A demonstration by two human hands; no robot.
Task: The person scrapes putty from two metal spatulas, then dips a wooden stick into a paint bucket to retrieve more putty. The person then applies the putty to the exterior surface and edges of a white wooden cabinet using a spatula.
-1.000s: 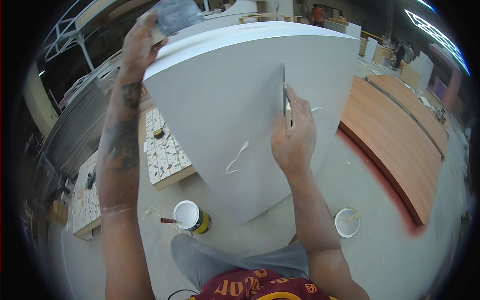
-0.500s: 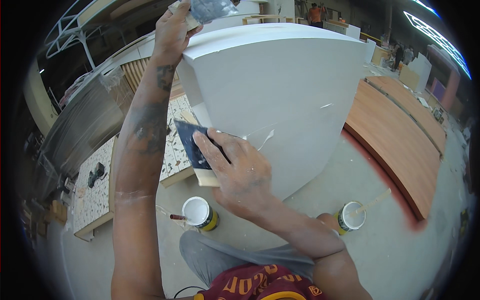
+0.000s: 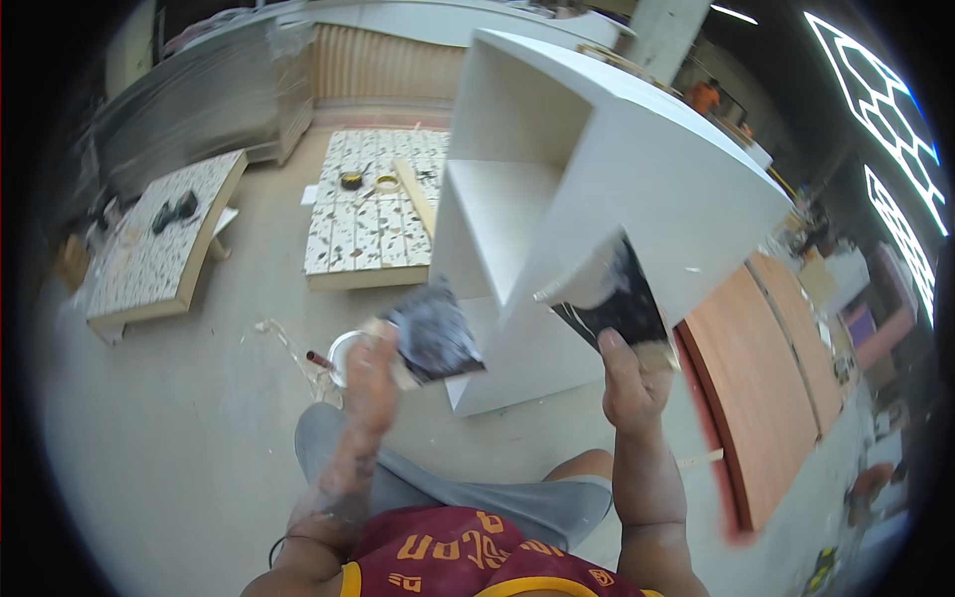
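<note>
Left hand [image 3: 370, 388] clamped on a smeared scraper [image 3: 438, 336]; right hand [image 3: 634, 391] gripping a dark scraper [image 3: 629, 306] — both probably light, springy (slick where smeared); best held by their pale back edges [image 3: 658, 355].

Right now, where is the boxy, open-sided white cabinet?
In the head view, the cabinet is right of centre, beyond the flat black scraper in the right hand, between the speckled white platform and the brown wooden panels.
</note>
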